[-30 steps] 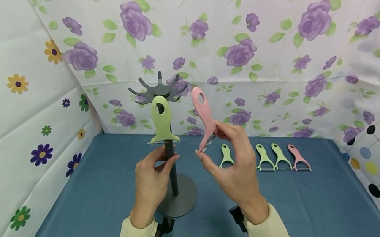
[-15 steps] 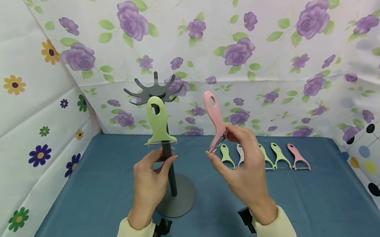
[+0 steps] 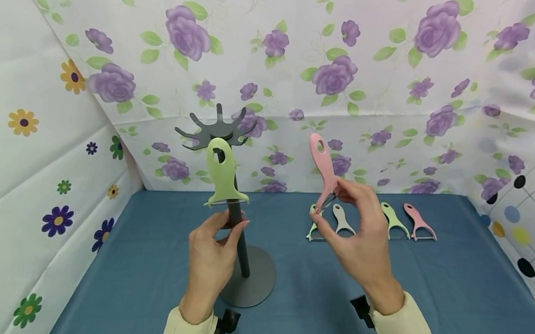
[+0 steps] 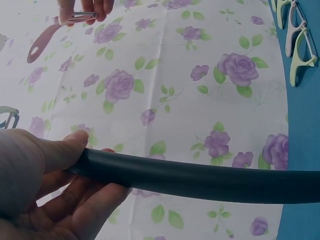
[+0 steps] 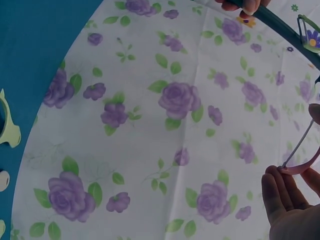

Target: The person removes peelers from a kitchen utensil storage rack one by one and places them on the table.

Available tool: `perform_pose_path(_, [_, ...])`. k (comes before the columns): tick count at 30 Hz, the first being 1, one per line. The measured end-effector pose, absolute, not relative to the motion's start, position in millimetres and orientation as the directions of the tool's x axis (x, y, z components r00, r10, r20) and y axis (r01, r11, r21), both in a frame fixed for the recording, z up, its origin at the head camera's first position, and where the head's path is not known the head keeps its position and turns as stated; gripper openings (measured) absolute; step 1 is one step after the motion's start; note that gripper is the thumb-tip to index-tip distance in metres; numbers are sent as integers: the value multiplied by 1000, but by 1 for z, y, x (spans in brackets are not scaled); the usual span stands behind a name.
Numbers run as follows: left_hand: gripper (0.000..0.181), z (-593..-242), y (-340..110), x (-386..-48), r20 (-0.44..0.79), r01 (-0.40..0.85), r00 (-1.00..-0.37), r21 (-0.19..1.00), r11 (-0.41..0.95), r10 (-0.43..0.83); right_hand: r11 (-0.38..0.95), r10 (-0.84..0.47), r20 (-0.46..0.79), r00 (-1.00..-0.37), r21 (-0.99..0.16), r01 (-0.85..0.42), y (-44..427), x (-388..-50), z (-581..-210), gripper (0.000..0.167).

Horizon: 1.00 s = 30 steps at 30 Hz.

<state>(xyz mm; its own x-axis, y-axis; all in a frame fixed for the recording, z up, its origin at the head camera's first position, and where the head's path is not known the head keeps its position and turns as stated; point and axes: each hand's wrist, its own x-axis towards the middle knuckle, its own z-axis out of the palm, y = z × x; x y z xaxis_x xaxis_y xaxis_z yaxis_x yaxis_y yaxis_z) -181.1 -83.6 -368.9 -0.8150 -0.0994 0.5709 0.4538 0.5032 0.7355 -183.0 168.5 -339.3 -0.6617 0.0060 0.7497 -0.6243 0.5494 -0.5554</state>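
Note:
My left hand (image 3: 212,264) grips the dark upright pole (image 3: 242,250) of a utensil stand between thumb and fingers; the left wrist view shows the same pole (image 4: 200,179) close up. From a front hook of the stand hangs a light green peeler (image 3: 224,171), blade end down, just above that hand. To the right, my right hand (image 3: 364,243) pinches a pink peeler (image 3: 323,161) by its blade end, handle pointing up and apart from the stand. In the right wrist view only part of the pink peeler (image 5: 302,167) shows at the right edge.
On the blue cloth behind my right hand lie a white peeler (image 3: 340,217), a green peeler (image 3: 393,219) and another pink peeler (image 3: 418,222). A further green peeler (image 3: 312,228) is partly covered. The stand's round base (image 3: 260,287) rests on the cloth; a flowered curtain (image 3: 275,82) hangs behind.
My right hand has moved right with the pink peeler, away from the stand, covering different peelers in the row. My left hand stays on the pole, and the green peeler still hangs.

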Motion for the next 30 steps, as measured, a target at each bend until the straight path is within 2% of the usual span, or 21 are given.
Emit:
perform_pose_path(12, [16, -371, -83, -182, 592, 476, -800, 725, 498, -97, 595, 28, 751, -660, -543, -593, 186, -183, -348, 78])
perform_pose_path(25, [18, -371, -84, -182, 571, 453, -815, 735, 505, -100, 622, 33, 738, -674, -543, -563, 199, -185, -358, 78])
perform_pose_path(30, [18, -371, -84, -182, 572, 454, -814, 735, 504, -102, 635, 57, 748, -661, -538, -554, 205, -188, -362, 79])
